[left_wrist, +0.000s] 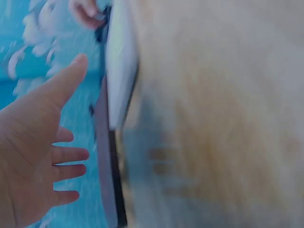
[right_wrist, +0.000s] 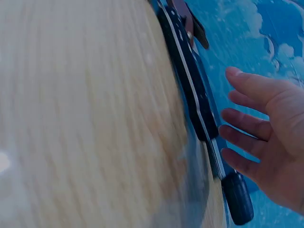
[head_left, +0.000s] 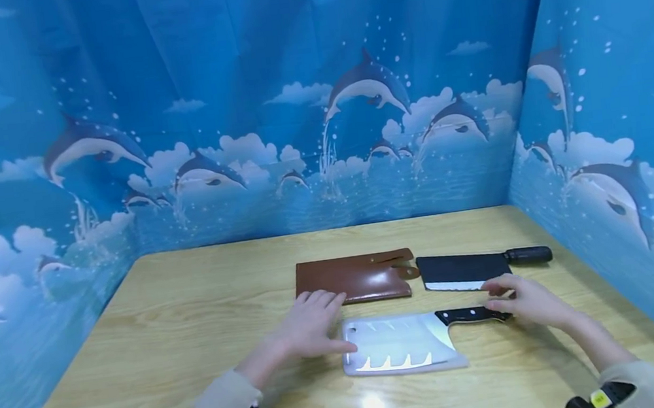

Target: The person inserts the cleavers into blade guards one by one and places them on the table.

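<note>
A cleaver with a wide pale blade and a black riveted handle lies flat at the front, its handle to the right. A whitish, translucent-looking cover with a toothed pattern seems to surround the blade. My left hand is spread beside the blade's left end, with the thumb over its edge; whether it touches is unclear. Near the handle's end is my right hand, fingers loosely bent and holding nothing. In the right wrist view, a gap separates those fingers from the black handle.
Behind the cleaver lies a brown leather sheath with strap ends at its right. Right of it, a dark-bladed cleaver points its black handle right. All lie on a wooden table, backed by blue dolphin-print curtains.
</note>
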`<act>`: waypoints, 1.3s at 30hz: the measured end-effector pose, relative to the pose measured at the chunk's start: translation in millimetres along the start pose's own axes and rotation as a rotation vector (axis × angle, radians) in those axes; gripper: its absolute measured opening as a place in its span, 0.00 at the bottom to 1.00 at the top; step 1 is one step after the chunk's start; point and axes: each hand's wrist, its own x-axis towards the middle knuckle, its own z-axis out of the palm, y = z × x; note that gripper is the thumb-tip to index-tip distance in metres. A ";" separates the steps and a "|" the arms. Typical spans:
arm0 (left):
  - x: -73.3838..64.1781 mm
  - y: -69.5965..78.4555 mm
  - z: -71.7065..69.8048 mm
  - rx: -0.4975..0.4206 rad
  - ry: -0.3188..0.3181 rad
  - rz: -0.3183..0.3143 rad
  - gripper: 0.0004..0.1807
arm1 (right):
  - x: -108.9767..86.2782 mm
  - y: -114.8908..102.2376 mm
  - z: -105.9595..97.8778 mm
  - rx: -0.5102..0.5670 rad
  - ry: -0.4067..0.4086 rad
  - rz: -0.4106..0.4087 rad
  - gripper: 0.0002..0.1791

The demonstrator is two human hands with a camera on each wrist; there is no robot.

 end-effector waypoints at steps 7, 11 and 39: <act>8.9 -37.6 -13.5 -0.058 0.066 -0.108 0.51 | 0.4 21.9 -20.1 -0.024 0.227 -0.003 0.18; 20.3 -55.3 -19.9 -0.051 0.059 -0.162 0.54 | 4.2 31.0 -32.4 -0.056 0.239 0.072 0.25; 64.2 -67.0 -1.7 -0.128 -0.316 -0.314 0.67 | 32.2 82.3 -43.5 -0.200 0.081 0.197 0.31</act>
